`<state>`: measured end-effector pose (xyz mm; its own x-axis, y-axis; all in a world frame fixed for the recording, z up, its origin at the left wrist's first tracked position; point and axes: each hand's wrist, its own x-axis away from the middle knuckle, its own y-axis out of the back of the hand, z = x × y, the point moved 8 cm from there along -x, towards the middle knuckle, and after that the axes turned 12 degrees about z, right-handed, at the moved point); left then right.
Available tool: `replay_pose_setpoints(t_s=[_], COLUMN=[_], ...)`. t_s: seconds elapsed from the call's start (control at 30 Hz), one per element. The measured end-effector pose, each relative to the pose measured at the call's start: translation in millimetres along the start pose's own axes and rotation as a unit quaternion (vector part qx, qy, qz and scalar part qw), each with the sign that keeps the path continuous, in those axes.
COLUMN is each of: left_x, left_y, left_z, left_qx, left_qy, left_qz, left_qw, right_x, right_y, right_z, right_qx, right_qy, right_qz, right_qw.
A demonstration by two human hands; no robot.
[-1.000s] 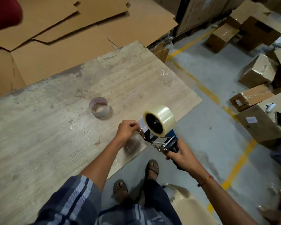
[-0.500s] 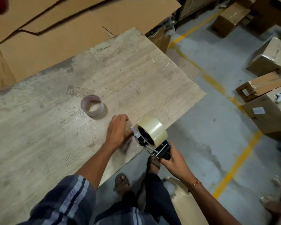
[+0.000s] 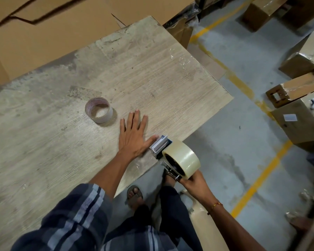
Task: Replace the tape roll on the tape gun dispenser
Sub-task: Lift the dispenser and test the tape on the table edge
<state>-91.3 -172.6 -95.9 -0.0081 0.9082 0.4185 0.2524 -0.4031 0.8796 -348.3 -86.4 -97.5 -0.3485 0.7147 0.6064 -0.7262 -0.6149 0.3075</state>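
Observation:
A tape gun (image 3: 160, 146) with a full clear tape roll (image 3: 183, 159) mounted on it has its front end resting at the near edge of the wooden table (image 3: 43, 151). My right hand (image 3: 192, 182) grips the gun's handle below the table edge; the handle itself is hidden. My left hand (image 3: 133, 134) lies flat on the table with fingers spread, its thumb touching the gun's front. An empty cardboard tape core (image 3: 99, 109) stands on the table to the left of my left hand.
Flattened cardboard sheets (image 3: 62, 33) lie beyond the table's far edge. Taped cartons (image 3: 304, 57) are scattered on the concrete floor at right, crossed by yellow lines (image 3: 257, 180). A cream-coloured seat (image 3: 205, 227) and my sandalled feet are below the table edge.
The tape gun came down from the air to the table's edge. My left hand let go of the gun's front and spread flat on the table.

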Motion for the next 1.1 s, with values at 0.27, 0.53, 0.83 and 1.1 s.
replay_pose_setpoints(t_s=[0.27,0.53,0.83,1.1], left_x=[-2,44,57,55], left_y=[2,-16,-13,-17], left_z=[3,-5,-10,-7], left_qx=[0.017,-0.06,-0.085,-0.116], left_qy=[-0.003,-0.201,-0.211,-0.194], left_qz=[-0.033,0.009,0.036,0.054], left_qw=[0.999,0.978,0.973,0.973], right_x=[-3,-5,-9,18], right_y=[0,1,0,7], right_z=[-4,14,34,24], right_qx=[-0.041,-0.022,0.111,0.149], right_qy=[-0.007,0.026,0.021,-0.014], right_qz=[0.013,-0.001,-0.03,-0.041], right_qw=[0.999,0.999,0.993,0.988])
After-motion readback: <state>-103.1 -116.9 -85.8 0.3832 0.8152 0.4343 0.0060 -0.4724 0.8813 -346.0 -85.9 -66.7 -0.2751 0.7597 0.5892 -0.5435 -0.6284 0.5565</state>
